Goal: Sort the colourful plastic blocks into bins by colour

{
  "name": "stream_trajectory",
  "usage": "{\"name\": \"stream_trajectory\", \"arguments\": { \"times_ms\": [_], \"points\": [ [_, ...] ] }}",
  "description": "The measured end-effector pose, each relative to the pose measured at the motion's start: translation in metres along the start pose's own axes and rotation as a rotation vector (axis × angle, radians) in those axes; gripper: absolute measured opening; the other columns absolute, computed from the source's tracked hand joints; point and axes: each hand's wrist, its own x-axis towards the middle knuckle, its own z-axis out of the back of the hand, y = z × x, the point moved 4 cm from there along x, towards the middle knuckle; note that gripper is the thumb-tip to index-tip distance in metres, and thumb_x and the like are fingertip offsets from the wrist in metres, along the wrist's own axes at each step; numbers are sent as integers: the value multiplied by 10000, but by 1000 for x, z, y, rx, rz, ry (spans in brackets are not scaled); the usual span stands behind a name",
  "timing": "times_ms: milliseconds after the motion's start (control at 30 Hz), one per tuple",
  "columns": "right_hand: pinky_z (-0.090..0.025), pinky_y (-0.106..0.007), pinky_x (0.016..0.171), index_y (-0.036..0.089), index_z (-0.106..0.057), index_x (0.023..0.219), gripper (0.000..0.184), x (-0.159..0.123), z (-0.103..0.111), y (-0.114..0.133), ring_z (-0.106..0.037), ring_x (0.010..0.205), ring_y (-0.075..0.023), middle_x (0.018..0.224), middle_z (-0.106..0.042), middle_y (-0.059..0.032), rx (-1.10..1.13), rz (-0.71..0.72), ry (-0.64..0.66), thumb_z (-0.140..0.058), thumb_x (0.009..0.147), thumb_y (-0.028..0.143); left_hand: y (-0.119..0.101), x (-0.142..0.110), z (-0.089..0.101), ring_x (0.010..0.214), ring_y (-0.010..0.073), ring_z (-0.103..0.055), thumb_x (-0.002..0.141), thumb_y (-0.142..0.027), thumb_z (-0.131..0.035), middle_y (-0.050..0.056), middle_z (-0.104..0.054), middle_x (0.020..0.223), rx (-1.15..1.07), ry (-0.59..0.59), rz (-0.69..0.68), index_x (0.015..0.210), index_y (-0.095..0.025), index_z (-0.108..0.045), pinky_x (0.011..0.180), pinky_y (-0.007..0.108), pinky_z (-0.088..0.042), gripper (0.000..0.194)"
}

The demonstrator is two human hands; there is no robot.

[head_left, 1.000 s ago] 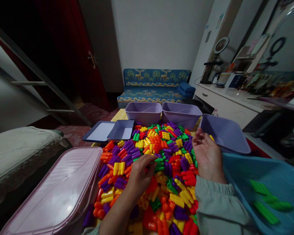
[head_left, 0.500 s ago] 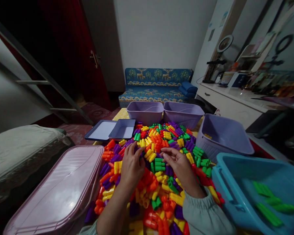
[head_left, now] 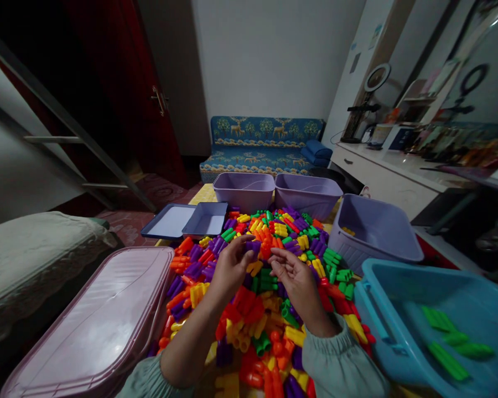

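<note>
A large heap of plastic building blocks [head_left: 265, 284] in red, orange, yellow, green and purple covers the table in front of me. My left hand [head_left: 231, 266] is raised over the middle of the heap, thumb and fingers closed on a purple block [head_left: 254, 247]. To the right, my right hand [head_left: 295, 279] hovers above the blocks with its fingers loosely curved and apart, and I see nothing in it. Just past the two hands lies an orange block [head_left: 266, 239].
A pink lidded box [head_left: 95, 309] stands at left. Behind the heap are a shallow blue-rimmed tray [head_left: 207, 216] and two purple bins [head_left: 244, 190]. Another purple bin [head_left: 375, 226] is at right, with a few yellow blocks. The blue tub [head_left: 423, 276] holds several green blocks.
My left hand has picked up a purple block from the heap and come slightly up and right with it. My right hand has shifted slightly left.
</note>
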Motion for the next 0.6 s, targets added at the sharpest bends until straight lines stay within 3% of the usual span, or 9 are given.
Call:
{"name": "stream_trajectory", "arguments": {
  "times_ms": [133,333,467,600],
  "points": [
    [-525,-251,572,180,-613,1191,452,1,2,2,-621,645,-129,852,-628,-25,35,8,-42,-649,835,456,6,5,-21,732,190,-687,686,-380,-779,43,-704,793,-320,114,167,1115,-136,-577,675,316,-577,534],
    [-470,-226,500,163,-639,1074,357,2,4,4,-571,558,-114,742,-637,-10,-4,19,-46,-648,837,429,14,6,-25,562,134,-640,582,-429,-859,19,-695,672,-344,89,210,904,-122,-619,548,233,-523,505],
    [-483,-239,521,172,-665,985,287,-1,4,7,-599,575,-135,755,-680,-31,-85,29,-31,-647,837,417,17,2,-23,585,139,-650,610,-435,-842,29,-711,712,-345,86,197,898,-123,-649,573,242,-533,467],
    [-518,-271,566,174,-644,997,297,-4,3,5,-660,604,-173,753,-703,-40,-103,-23,-36,-657,827,418,15,-3,-20,649,171,-674,756,-421,-725,56,-729,789,-185,86,123,944,-138,-677,591,269,-538,344]
  ]
}}
